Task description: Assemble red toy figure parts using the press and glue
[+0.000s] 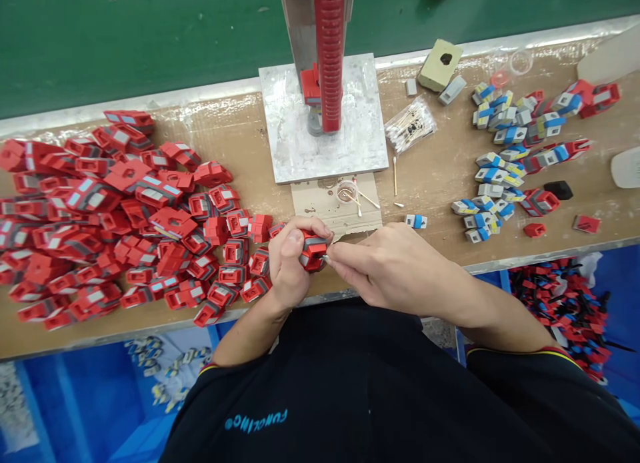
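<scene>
My left hand (pixel 290 260) is closed around a red and grey plastic toy part (pixel 313 251) near the table's front edge. My right hand (pixel 387 266) pinches a thin pale-tipped stick, apparently a cotton swab (pixel 325 257), against the side of that part; most of the stick is hidden by the fingers. Just beyond the hands, a small clear cup (pixel 347 192) with swabs leaning in it stands on a stained piece of cardboard (pixel 315 200). A single white, blue and grey block (pixel 416 221) lies beyond my right hand.
A red-handled press (pixel 331 63) on a metal plate (pixel 280 126) stands at centre back. Red parts (pixel 125 176) pile up on the left. A bag of cotton swabs (pixel 411 125), a yellowish block (pixel 440 64) and rows of small blocks (pixel 493 175) lie right. Blue bins (pixel 95 396) sit below.
</scene>
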Demonstrator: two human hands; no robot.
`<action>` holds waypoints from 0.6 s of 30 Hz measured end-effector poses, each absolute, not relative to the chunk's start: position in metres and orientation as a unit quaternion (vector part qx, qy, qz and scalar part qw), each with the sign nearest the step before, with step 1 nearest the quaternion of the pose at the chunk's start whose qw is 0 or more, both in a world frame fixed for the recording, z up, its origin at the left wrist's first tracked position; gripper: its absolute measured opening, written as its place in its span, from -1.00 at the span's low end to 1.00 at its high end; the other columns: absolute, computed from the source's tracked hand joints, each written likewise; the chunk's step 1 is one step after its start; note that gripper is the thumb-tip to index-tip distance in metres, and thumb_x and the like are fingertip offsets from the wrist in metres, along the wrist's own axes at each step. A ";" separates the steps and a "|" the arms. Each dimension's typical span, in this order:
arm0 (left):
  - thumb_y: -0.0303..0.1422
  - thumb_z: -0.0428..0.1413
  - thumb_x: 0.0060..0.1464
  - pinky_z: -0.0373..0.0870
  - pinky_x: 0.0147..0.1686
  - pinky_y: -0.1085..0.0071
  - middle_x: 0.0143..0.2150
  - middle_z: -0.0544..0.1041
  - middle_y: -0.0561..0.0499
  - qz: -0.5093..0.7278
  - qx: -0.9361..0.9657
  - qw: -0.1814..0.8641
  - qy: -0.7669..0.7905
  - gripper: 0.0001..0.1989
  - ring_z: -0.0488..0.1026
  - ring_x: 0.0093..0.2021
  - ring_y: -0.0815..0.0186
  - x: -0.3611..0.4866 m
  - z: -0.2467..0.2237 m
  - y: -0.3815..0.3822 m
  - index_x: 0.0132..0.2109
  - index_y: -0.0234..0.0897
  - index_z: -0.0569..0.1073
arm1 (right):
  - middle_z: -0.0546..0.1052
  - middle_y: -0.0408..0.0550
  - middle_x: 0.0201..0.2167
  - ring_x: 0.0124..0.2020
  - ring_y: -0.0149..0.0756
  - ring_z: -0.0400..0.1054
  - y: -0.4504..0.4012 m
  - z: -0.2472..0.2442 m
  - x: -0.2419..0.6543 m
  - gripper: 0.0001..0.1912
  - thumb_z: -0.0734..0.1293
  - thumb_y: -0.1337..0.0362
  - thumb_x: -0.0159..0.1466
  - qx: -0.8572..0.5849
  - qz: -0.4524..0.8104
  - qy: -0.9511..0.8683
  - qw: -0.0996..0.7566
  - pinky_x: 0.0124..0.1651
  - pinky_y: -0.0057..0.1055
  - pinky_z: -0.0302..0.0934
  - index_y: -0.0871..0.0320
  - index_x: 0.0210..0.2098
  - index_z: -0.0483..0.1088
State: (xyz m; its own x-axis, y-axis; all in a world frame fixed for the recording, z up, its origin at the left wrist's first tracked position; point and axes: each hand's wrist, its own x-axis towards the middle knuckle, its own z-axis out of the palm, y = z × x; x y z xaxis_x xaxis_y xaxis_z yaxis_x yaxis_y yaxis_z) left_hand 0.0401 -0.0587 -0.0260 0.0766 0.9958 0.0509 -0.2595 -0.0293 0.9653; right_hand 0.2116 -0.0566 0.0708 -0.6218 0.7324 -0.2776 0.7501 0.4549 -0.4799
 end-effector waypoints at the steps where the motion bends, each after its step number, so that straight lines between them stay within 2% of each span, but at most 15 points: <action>1: -0.01 0.14 0.34 0.44 -0.42 0.36 -0.48 0.44 0.02 0.549 0.460 0.573 0.399 -0.57 0.34 -0.50 0.30 0.040 -0.026 -0.059 -0.34 -0.24 0.56 | 0.38 -0.16 -0.59 -0.56 -0.36 -0.12 -0.057 0.070 0.212 -0.60 0.14 0.27 0.55 0.436 -0.292 0.851 0.015 -0.35 -0.28 -0.30 0.18 -0.26 0.56; 5: -0.02 0.14 0.33 0.41 -0.45 0.39 -0.49 0.44 0.03 0.549 0.449 0.578 0.405 -0.58 0.33 -0.51 0.31 0.042 -0.023 -0.058 -0.35 -0.25 0.57 | 0.30 -0.19 -0.59 -0.54 -0.37 -0.20 -0.057 0.068 0.212 -0.58 0.13 0.25 0.56 0.438 -0.305 0.845 0.001 -0.36 -0.29 -0.31 0.17 -0.30 0.54; 11: -0.05 0.14 0.31 0.41 -0.46 0.40 -0.48 0.47 0.02 0.550 0.435 0.586 0.406 -0.60 0.33 -0.51 0.32 0.043 -0.022 -0.059 -0.34 -0.25 0.58 | 0.22 -0.22 -0.59 -0.53 -0.38 -0.21 -0.055 0.066 0.214 -0.57 0.13 0.24 0.55 0.438 -0.324 0.838 -0.015 -0.35 -0.29 -0.32 0.17 -0.34 0.51; 18: -0.01 0.16 0.30 0.49 -0.36 0.36 -0.43 0.54 -0.01 0.513 0.445 0.604 0.418 -0.58 0.48 -0.43 0.26 0.038 -0.024 -0.058 -0.36 -0.24 0.55 | 0.18 -0.23 -0.60 -0.54 -0.39 -0.13 -0.048 0.064 0.217 -0.56 0.16 0.21 0.55 0.425 -0.358 0.830 -0.042 -0.32 -0.26 -0.32 0.16 -0.37 0.51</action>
State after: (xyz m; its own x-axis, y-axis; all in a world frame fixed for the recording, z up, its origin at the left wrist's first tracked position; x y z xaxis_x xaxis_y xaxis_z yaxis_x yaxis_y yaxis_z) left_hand 0.0382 -0.0583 -0.0236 0.1254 0.9909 -0.0481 -0.2470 0.0782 0.9658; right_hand 0.2169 -0.0480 0.0636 -0.6354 0.7355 -0.2351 0.6760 0.3827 -0.6298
